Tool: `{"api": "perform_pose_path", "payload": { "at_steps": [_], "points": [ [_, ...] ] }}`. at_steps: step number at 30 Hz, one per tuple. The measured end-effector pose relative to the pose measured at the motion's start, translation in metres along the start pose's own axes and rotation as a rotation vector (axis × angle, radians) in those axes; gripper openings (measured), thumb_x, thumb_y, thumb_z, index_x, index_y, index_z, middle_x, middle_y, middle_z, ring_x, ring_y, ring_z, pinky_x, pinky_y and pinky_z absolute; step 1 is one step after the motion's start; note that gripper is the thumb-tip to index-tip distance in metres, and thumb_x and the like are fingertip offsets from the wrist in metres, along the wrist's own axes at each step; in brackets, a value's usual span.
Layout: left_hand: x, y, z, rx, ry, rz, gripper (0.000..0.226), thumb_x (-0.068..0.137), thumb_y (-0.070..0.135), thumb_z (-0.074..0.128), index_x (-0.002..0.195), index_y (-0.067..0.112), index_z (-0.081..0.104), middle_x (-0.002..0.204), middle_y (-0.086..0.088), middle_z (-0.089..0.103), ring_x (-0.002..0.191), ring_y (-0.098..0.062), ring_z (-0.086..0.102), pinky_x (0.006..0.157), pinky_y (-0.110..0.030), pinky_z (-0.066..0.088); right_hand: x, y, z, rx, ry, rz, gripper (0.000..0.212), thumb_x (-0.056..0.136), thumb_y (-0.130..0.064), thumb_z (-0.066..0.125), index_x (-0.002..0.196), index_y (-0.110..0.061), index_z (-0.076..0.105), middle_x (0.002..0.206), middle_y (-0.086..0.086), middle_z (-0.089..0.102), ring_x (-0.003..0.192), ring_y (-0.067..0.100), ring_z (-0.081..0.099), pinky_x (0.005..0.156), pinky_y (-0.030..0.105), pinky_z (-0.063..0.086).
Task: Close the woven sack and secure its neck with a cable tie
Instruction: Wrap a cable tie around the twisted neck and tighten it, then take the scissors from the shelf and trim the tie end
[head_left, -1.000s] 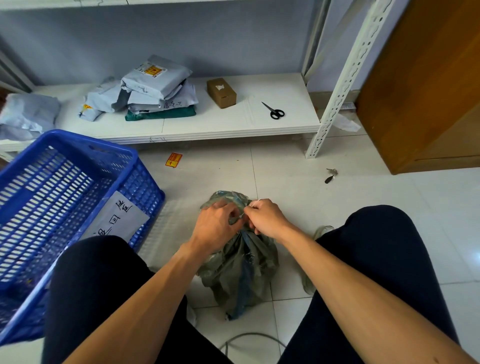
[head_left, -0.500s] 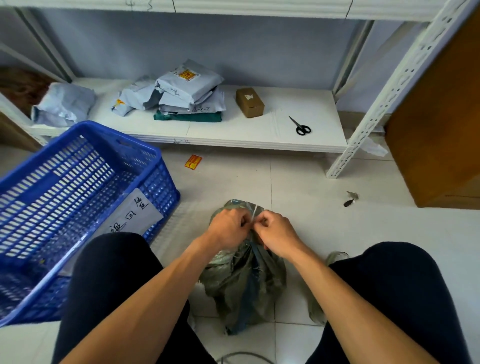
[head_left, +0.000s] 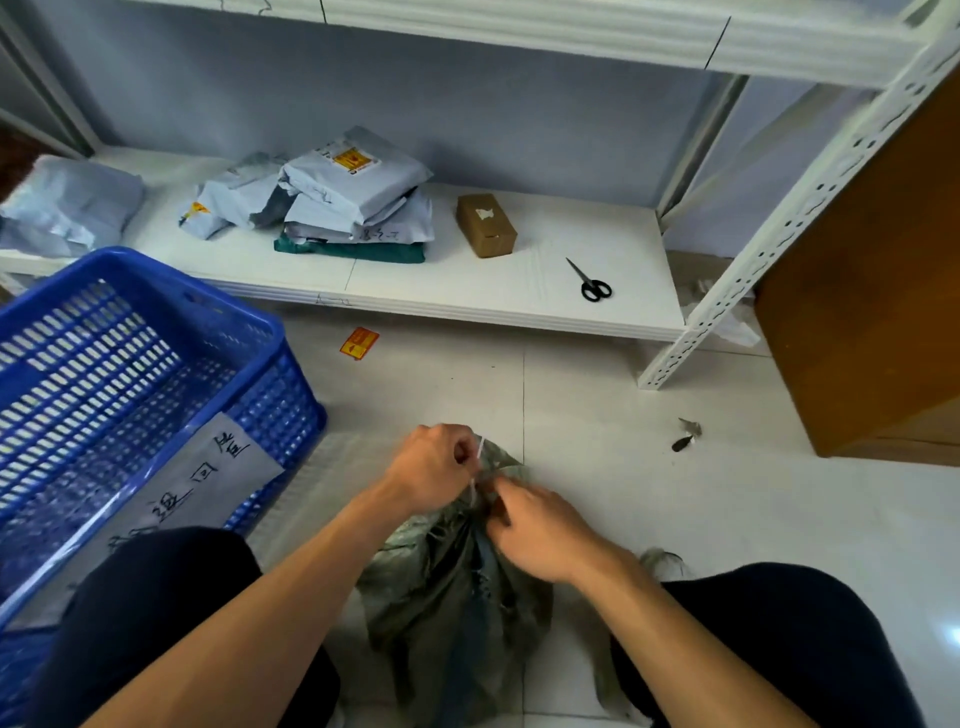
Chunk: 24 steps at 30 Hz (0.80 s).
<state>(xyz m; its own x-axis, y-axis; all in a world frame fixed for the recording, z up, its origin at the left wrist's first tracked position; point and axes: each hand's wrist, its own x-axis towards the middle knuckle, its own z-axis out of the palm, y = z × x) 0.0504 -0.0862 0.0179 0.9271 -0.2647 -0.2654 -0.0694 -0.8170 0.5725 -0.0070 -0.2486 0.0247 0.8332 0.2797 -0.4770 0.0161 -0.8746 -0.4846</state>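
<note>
A grey-green woven sack (head_left: 457, 597) stands on the tiled floor between my knees, its top gathered into a neck. A thin white cable tie (head_left: 477, 470) runs around that neck, its free end sticking up. My left hand (head_left: 434, 467) pinches the tie's upper end at the left of the neck. My right hand (head_left: 540, 530) grips the bunched neck and the tie from the right, just below. The tie's head is hidden by my fingers.
A blue plastic crate (head_left: 130, 395) with a paper label stands at the left. The low white shelf (head_left: 519, 306) holds grey mailer bags (head_left: 353, 192), a small brown box (head_left: 485, 224) and black scissors (head_left: 592, 283). A shelf upright (head_left: 769, 244) and a wooden cabinet (head_left: 872, 312) are at the right.
My view has tilted up and shifted. My left hand has drawn the tie's free end up and to the left while my right hand stays on the sack's neck.
</note>
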Motion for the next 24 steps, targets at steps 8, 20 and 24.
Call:
{"api": "perform_pose_path", "payload": {
  "at_steps": [8, 20, 24],
  "points": [
    [0.068, 0.018, -0.021, -0.100, -0.065, -0.038, 0.013, 0.091, 0.016, 0.064, 0.084, 0.022, 0.073, 0.089, 0.004, 0.075, 0.087, -0.015, 0.068, 0.076, -0.024, 0.055, 0.083, 0.047, -0.066, -0.102, 0.162, 0.029, 0.031, 0.097, -0.029, 0.052, 0.122, -0.018, 0.065, 0.127, 0.006, 0.065, 0.113, 0.028, 0.062, 0.095, 0.041, 0.052],
    [0.154, -0.015, -0.011, -0.760, 0.141, -0.216, 0.020, 0.097, 0.007, 0.065, 0.078, 0.013, 0.066, 0.084, -0.001, 0.080, 0.084, -0.029, 0.071, 0.088, -0.050, 0.055, 0.232, 0.129, -0.111, -0.090, 0.286, 0.219, 0.043, 0.098, -0.029, 0.052, 0.138, -0.013, 0.054, 0.143, 0.009, 0.056, 0.130, 0.030, 0.051, 0.103, 0.037, 0.042],
    [0.165, -0.013, -0.011, -0.795, 0.180, -0.194, 0.012, 0.097, 0.000, 0.062, 0.087, -0.003, 0.067, 0.091, -0.014, 0.079, 0.083, -0.012, 0.074, 0.092, -0.032, 0.057, 0.266, 0.161, -0.138, -0.155, 0.420, 0.334, 0.054, 0.096, -0.024, 0.051, 0.145, -0.003, 0.040, 0.146, 0.018, 0.043, 0.133, 0.038, 0.043, 0.105, 0.044, 0.039]
  ]
}}
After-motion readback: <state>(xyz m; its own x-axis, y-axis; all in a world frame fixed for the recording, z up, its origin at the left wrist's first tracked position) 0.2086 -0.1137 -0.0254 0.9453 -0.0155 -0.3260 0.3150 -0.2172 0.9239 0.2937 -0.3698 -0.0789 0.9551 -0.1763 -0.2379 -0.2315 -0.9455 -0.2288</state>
